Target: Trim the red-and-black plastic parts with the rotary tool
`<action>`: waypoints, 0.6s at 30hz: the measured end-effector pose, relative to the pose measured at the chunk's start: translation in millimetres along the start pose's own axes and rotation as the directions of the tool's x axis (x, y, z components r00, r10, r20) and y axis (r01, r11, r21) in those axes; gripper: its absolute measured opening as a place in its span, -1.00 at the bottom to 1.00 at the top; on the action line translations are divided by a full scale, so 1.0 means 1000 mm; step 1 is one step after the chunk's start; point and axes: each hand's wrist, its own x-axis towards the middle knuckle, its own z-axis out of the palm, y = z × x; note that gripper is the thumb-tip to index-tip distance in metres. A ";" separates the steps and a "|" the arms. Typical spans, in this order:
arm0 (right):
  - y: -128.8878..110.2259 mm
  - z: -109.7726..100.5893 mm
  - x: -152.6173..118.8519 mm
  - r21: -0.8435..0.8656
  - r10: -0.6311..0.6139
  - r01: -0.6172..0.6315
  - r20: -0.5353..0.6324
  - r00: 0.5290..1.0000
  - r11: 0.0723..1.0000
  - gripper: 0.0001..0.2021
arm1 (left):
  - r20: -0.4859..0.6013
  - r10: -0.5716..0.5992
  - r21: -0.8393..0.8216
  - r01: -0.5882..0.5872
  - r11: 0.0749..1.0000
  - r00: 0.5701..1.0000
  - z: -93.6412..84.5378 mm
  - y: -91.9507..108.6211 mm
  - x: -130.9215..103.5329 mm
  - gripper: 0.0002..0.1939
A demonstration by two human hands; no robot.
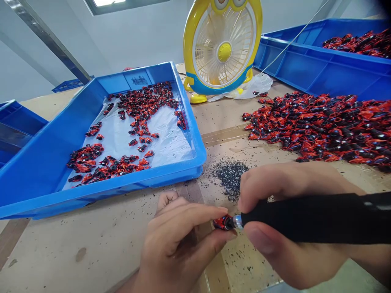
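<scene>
Between thumb and fingers, my left hand (186, 240) pinches a small red and black plastic part (222, 222) above the table. My right hand (284, 228) is wrapped round a thick black pen-shaped tool (305, 217) with a silver metal tip (237, 221). That tip meets the black end of the part; its very point is hidden. Just beyond my hands, a heap of black shavings (230, 175) lies on the cardboard-covered table.
To the left stands a blue tray (195, 162) lined with white sheet, holding many such parts (143, 101). A big pile of them (330, 126) lies at right, before blue bins (317, 69). A yellow fan (224, 53) stands at the back.
</scene>
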 end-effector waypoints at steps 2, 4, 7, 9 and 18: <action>0.001 -0.005 -0.002 -0.042 0.012 -0.009 0.067 0.998 0.999 -0.78 | 0.000 -0.011 0.003 0.011 1.000 1.000 0.000 0.000 -0.001 -0.95; 0.002 -0.011 -0.002 -0.072 0.022 -0.016 0.086 0.996 0.997 -0.74 | -0.001 -0.019 -0.002 0.019 1.000 1.000 -0.001 -0.001 -0.001 -0.92; 0.000 -0.019 0.000 -0.093 0.027 -0.020 0.081 0.996 0.995 -0.73 | 0.010 -0.012 -0.003 0.012 1.000 1.000 -0.001 -0.001 -0.001 -0.88; -0.002 -0.022 0.005 -0.101 0.030 -0.023 0.072 0.997 0.995 -0.74 | 0.014 -0.004 -0.003 0.004 1.000 1.000 -0.001 -0.001 -0.001 -0.89; -0.004 -0.007 0.009 -0.104 -0.013 0.008 -0.050 0.999 0.995 -0.80 | 0.038 -0.033 -0.021 0.033 0.999 0.999 -0.002 0.000 -0.002 -0.88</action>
